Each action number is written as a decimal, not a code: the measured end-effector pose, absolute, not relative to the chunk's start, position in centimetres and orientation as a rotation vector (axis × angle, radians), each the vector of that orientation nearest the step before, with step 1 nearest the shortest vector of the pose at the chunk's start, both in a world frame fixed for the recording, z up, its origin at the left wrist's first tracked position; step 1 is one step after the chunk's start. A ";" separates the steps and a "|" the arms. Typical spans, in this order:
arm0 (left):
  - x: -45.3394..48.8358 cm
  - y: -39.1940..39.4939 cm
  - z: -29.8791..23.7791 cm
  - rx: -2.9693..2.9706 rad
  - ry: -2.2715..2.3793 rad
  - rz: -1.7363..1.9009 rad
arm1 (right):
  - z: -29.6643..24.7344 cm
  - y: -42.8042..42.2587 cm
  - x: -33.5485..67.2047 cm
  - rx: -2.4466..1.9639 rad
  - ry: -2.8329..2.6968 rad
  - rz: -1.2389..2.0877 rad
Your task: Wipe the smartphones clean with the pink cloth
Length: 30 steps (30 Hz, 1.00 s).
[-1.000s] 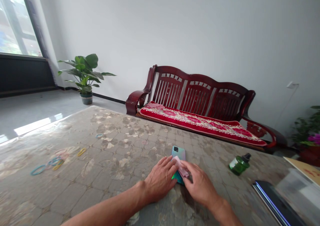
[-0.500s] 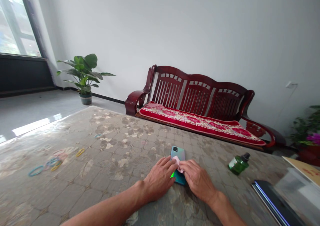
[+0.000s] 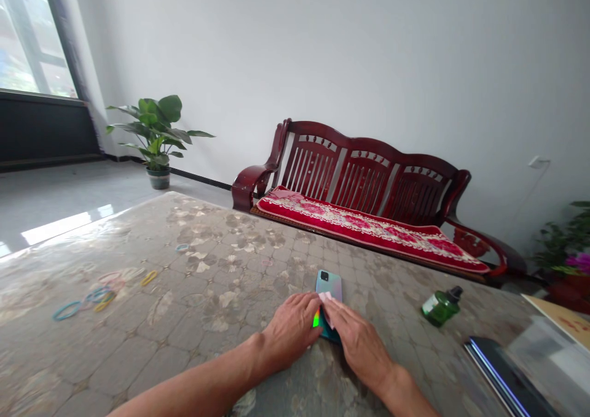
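Observation:
A teal phone [image 3: 329,284] lies back up on the patterned table [image 3: 193,294], its camera end pointing away from me. My left hand [image 3: 290,331] rests flat beside the phone's near left edge, fingers stretched and touching it. My right hand [image 3: 357,340] lies over the phone's near half and presses a small pink cloth [image 3: 326,296] against its back with the fingertips. The phone's near end is hidden under my hands.
A green bottle [image 3: 440,306] lies on its side to the right. A dark tablet-like slab [image 3: 507,377] sits at the near right. Several coloured rubber bands [image 3: 96,295] lie scattered at the left. Behind the table stands a red wooden bench [image 3: 364,202].
The right hand has slid the pink cloth a little up the phone and flattened over it. The left hand has stayed beside the phone.

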State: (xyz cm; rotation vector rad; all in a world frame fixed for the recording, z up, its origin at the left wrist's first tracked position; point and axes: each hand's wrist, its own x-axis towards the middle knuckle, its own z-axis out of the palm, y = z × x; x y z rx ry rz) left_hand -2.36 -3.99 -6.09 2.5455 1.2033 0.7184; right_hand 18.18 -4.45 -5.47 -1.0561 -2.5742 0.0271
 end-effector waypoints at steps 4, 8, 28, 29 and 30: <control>-2.8 -4.6 -5.6 2.591 1.239 0.608 | -6.1 -5.1 17.8 -1.189 -2.545 0.056; -2.9 -4.5 -5.8 2.658 1.143 0.594 | -5.9 -3.8 17.0 -1.240 -2.464 0.061; -2.7 -4.4 -6.6 2.748 1.128 0.552 | -6.3 -3.1 16.5 -1.281 -2.430 0.024; -2.8 -4.3 -6.7 2.745 1.127 0.553 | -6.5 -2.4 16.4 -1.297 -2.415 0.018; -2.8 -4.3 -6.7 2.739 1.127 0.551 | -6.6 -1.7 16.3 -1.311 -2.403 0.012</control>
